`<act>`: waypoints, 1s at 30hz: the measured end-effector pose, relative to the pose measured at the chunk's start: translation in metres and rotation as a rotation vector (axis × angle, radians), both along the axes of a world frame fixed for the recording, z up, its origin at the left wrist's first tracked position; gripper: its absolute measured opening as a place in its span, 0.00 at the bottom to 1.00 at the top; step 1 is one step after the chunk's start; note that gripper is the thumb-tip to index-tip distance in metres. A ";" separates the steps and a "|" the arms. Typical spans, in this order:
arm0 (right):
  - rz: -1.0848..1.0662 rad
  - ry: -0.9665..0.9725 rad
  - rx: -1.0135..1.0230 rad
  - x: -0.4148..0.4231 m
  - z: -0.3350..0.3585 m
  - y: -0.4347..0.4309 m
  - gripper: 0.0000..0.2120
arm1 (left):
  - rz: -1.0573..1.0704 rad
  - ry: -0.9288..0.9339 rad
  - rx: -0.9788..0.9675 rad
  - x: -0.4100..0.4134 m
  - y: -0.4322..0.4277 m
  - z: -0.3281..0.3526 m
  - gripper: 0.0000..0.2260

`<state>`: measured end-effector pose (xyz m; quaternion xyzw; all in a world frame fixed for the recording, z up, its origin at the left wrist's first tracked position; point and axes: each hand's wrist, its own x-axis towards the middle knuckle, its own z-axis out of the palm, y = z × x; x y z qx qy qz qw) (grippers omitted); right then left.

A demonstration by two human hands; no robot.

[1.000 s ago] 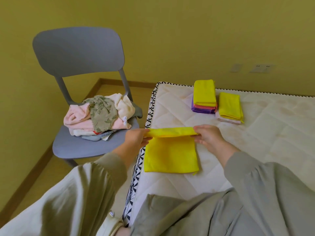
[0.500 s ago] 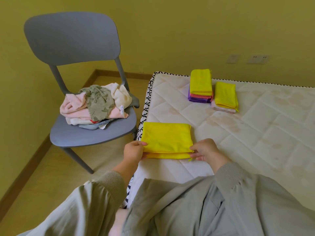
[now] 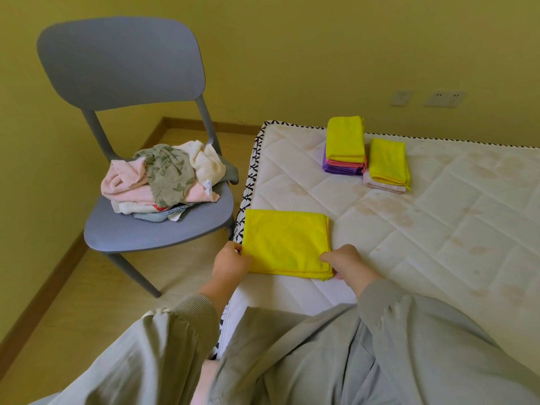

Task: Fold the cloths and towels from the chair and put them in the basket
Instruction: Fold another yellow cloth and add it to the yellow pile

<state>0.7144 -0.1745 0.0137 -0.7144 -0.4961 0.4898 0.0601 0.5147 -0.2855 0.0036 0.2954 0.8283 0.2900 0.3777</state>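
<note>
At the near left corner of the bed (image 3: 438, 235), close against the mattress edge: one yellow cloth (image 3: 286, 244), folded into a flat rectangle of several layers and lying square to that edge. Left hand (image 3: 230, 264): fingers pinch the near left corner of the yellow cloth. Right hand (image 3: 347, 263): fingers curl round the near right corner, holding the layers together. Farther back on the bed, well apart from both hands, are two folded piles just beside each other. The left stack (image 3: 344, 141) has a yellow piece on top, with pink and purple pieces beneath. The right stack (image 3: 387, 162) has a yellow piece over a pale pink one. On the seat of the grey chair (image 3: 117, 229), beside the bed on its left, lies an unfolded heap (image 3: 163, 179): pink and cream towels, a green leaf-print piece on top, grey and white items underneath. Basket: not in view. Progress, as a judgement: several pieces are folded and stacked, and the yellow cloth is partway through, apparently one fold short of the size of the stacked ones. The heap on the chair awaits folding and looks like the larger share of the work. Nothing is shown in the basket, so moving every folded piece there appears still to be done.
</note>
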 end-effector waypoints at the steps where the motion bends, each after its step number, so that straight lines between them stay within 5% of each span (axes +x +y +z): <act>1: -0.033 0.055 -0.040 -0.001 0.003 -0.001 0.13 | 0.020 -0.025 0.006 0.002 0.003 0.002 0.08; 4: -0.063 0.138 -0.101 -0.003 0.001 -0.001 0.18 | 0.132 -0.188 -0.013 0.000 0.012 0.007 0.13; 8: -0.039 0.145 -0.002 -0.005 -0.001 0.003 0.02 | 0.183 -0.331 -0.122 0.000 0.016 0.007 0.12; 11: 0.032 0.020 0.040 0.000 0.002 0.000 0.08 | 0.175 -0.487 -0.172 0.005 0.010 0.008 0.11; 13: 0.245 -0.213 0.094 0.001 0.005 -0.005 0.05 | -0.012 -0.268 -0.200 0.006 0.006 0.010 0.17; 15: 0.469 -0.465 0.195 -0.001 0.008 -0.007 0.19 | -0.166 0.175 -0.139 0.006 0.004 0.008 0.24; 18: 0.552 -0.533 0.451 -0.011 0.012 -0.006 0.26 | -0.291 0.632 0.044 0.008 0.008 0.006 0.27; 24: 0.772 -0.483 0.686 -0.035 0.002 -0.003 0.29 | -0.585 0.759 0.029 0.020 0.030 -0.017 0.24; 28: 0.834 -0.472 0.780 -0.038 -0.023 -0.002 0.26 | -0.526 0.709 0.099 0.026 0.036 -0.038 0.25; 30: 0.898 -0.511 0.745 -0.040 -0.037 0.000 0.33 | -0.506 0.732 0.133 0.029 0.037 -0.047 0.29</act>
